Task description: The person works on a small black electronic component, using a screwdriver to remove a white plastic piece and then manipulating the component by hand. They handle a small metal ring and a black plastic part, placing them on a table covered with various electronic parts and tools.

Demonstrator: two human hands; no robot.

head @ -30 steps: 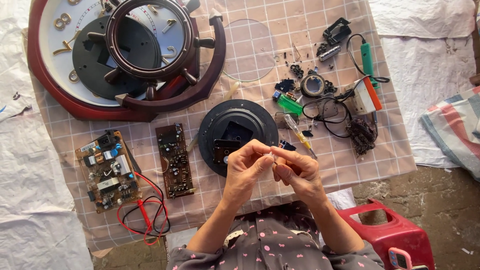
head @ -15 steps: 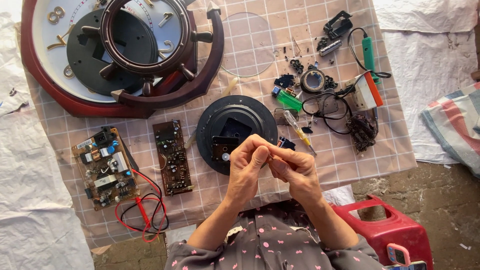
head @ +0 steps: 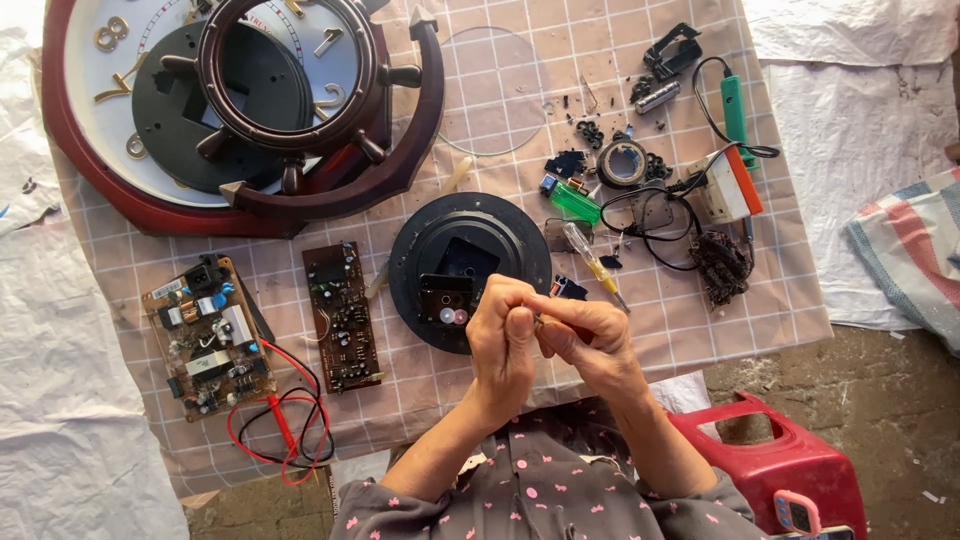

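Note:
My left hand [head: 503,340] and my right hand [head: 590,338] meet fingertip to fingertip just above the near edge of a black round clock back [head: 470,235]. Together they pinch a small part [head: 545,320], too small to make out, with a bit of red showing under my right fingers. Two small round pale pieces [head: 453,316] sit on the black disc beside my left thumb. A yellow-handled screwdriver [head: 590,262] lies just beyond my right hand.
On the checked cloth [head: 700,330] lie two circuit boards [head: 342,315] [head: 205,335], red and black probe leads [head: 285,435], a large clock with a ship-wheel frame [head: 240,110], a clear glass disc [head: 495,90], a green soldering iron [head: 735,105] and a tape roll [head: 625,162]. A red stool [head: 790,460] stands at right.
Both hands stay pressed together in the same spot, fingers shifting slightly around the small part. The view has tilted a little, so the clock sits higher in frame.

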